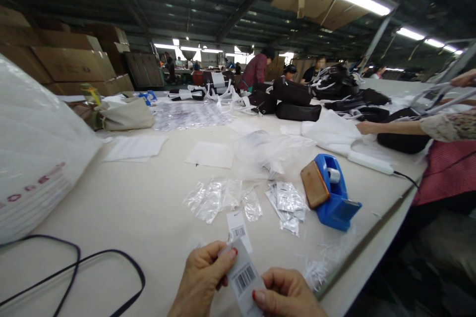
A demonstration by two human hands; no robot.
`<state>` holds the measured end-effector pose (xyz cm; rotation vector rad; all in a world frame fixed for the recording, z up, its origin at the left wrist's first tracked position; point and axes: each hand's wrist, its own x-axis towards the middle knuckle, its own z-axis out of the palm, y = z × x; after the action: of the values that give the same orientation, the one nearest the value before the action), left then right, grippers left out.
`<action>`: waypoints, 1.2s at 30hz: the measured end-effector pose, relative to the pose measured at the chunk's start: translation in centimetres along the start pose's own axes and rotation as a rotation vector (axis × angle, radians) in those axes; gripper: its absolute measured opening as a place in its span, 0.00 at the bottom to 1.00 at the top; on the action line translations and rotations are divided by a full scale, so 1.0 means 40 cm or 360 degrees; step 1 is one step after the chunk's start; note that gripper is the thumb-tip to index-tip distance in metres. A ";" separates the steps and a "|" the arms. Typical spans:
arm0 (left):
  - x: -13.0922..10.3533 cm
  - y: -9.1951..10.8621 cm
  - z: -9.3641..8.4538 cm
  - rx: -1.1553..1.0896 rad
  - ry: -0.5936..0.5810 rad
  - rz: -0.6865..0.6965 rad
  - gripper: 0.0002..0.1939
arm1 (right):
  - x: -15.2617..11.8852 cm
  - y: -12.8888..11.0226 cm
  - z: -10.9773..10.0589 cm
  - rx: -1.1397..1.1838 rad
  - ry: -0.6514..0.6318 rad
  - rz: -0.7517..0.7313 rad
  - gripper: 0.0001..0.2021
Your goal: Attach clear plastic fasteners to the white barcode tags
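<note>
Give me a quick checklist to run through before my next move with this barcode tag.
1. Left hand pinching barcode tag: ok.
2. Right hand on the tag's lower edge: ok.
3. Barcode facing up, readable: ok.
4. Second tag lying within reach on table: ok.
5. Clear sachets beside it, apart from both hands: ok.
6. Whether the string at the tag's top is attached: cannot tell.

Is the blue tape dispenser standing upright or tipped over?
Upright: the blue tape dispenser rests on its base on the table, roll on top, cutter end toward the table edge.
</note>
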<state>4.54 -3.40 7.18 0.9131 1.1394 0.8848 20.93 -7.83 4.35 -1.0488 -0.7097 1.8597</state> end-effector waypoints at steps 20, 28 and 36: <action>-0.004 -0.010 0.003 0.0053 0.0145 -0.0017 0.14 | 0.011 0.033 0.013 0.0161 0.0080 -0.0017 0.14; 0.000 -0.010 -0.004 0.0042 0.0201 -0.0029 0.13 | 0.007 0.050 0.002 0.0218 -0.0016 0.0024 0.17; -0.002 -0.047 0.005 0.0075 0.0081 -0.0068 0.14 | 0.011 0.035 0.009 0.0200 0.0032 0.0005 0.14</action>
<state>4.92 -4.19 5.49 0.9057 1.2236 0.8537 19.91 -8.09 3.27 -0.9868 -0.5724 1.8684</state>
